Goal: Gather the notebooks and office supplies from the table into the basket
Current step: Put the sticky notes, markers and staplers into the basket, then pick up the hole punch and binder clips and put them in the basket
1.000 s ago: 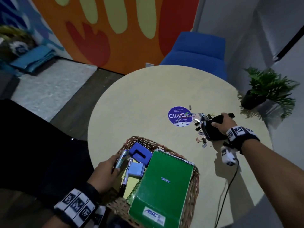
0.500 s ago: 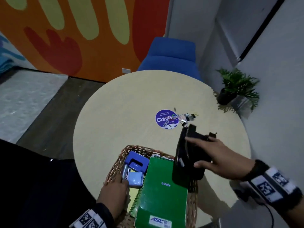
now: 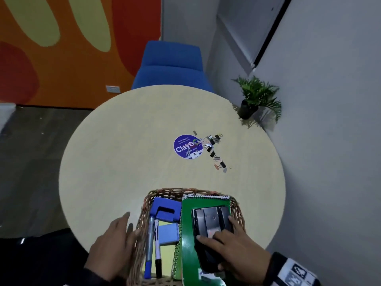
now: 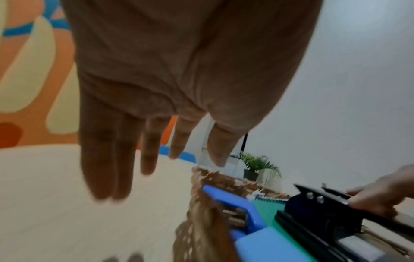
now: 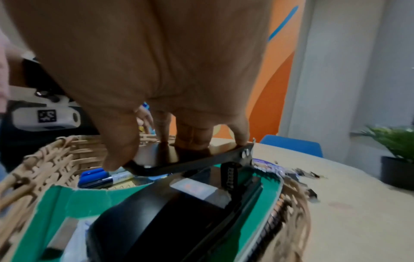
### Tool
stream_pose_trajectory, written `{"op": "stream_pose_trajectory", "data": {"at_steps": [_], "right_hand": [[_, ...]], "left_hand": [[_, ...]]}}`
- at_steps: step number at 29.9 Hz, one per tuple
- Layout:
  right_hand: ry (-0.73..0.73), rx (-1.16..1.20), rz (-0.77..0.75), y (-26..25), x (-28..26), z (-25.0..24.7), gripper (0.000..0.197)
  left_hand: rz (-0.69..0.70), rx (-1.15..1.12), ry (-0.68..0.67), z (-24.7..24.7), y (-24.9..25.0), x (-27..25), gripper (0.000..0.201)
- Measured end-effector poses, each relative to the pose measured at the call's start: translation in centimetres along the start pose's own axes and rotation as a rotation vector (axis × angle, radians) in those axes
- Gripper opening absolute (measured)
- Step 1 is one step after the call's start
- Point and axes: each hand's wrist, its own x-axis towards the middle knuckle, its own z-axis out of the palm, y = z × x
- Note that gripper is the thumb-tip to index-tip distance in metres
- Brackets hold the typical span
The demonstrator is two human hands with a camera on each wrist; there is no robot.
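My right hand (image 3: 231, 247) grips the black hole punch (image 3: 210, 226) by its lever, setting it flat on the green notebook (image 3: 188, 234) inside the basket (image 3: 142, 221). My left hand (image 3: 112, 242) hangs relaxed beside the rim, holding nothing. Clips (image 3: 213, 149) remain on the table (image 3: 123, 162).

A black metal hole punch (image 3: 210, 228) lies flat on the green spiral notebook (image 3: 186, 240) in the near woven wicker basket (image 3: 142, 223) (right half); small binder clips (image 3: 213, 149) lie scattered far right.
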Motion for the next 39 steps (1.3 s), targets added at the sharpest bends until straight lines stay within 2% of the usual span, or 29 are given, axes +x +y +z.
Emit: {"op": "stream_pose_trajectory", "data": {"at_steps": [2,3,5,8,10,18,22,24,26,28,30,32,36,39], "right_hand": [[0.044,0.079,0.02,0.0,0.1,0.1,0.083],[0.019,0.131,0.051,-0.1,0.0,-0.2,0.078],[-0.014,0.186,0.086,0.4,-0.1,-0.5,0.072],[-0.034,0.24,0.119,1.9,-0.3,-0.6,0.074],[-0.028,0.299,0.169,2.9,-0.7,-0.6,0.074],[-0.029,0.368,0.274,5.0,-2.8,0.6,0.075],[-0.042,0.398,0.257,6.6,-3.4,0.2,0.071],[-0.003,0.47,0.222,8.1,-3.7,-1.3,0.058],[0.186,0.553,0.202,10.7,-3.9,-3.3,0.042],[0.433,0.544,0.214,14.6,-3.2,-5.1,0.032],[0.508,0.436,0.246,18.7,-0.9,-6.1,0.026],[0.404,0.335,0.263,21.9,2.8,-6.2,0.024],[0.129,0.298,0.227,24.4,10.2,-4.6,0.027],[0.071,0.342,0.313,25.6,14.1,-3.4,0.031]], "left_hand": [[0.052,-0.115,-0.148,0.7,-1.1,1.3,0.035],[0.08,-0.221,-0.202,0.9,-1.3,1.5,0.026],[0.087,-0.375,-0.275,1.3,-1.4,2.0,0.029],[0.046,-0.612,-0.357,1.8,-0.7,2.2,0.022],[0.022,-0.752,-0.432,2.2,0.3,2.4,0.025],[0.156,-0.696,-0.505,2.3,4.7,3.1,0.033],[0.122,-0.71,-0.54,2.3,6.4,3.2,0.031],[0.141,-0.637,-0.553,1.4,6.8,3.8,0.026],[0.2,-0.479,-0.475,-0.5,6.8,5.9,0.019],[0.229,-0.237,-0.251,-2.8,7.0,10.0,0.019],[0.226,-0.051,-0.002,-5.0,8.6,14.8,0.015],[0.229,0.039,0.042,-5.4,11.4,19.5,0.017],[0.19,0.191,-0.118,-2.9,17.4,27.0,0.022],[0.087,0.282,-0.185,-0.9,19.9,30.6,0.021]]}}
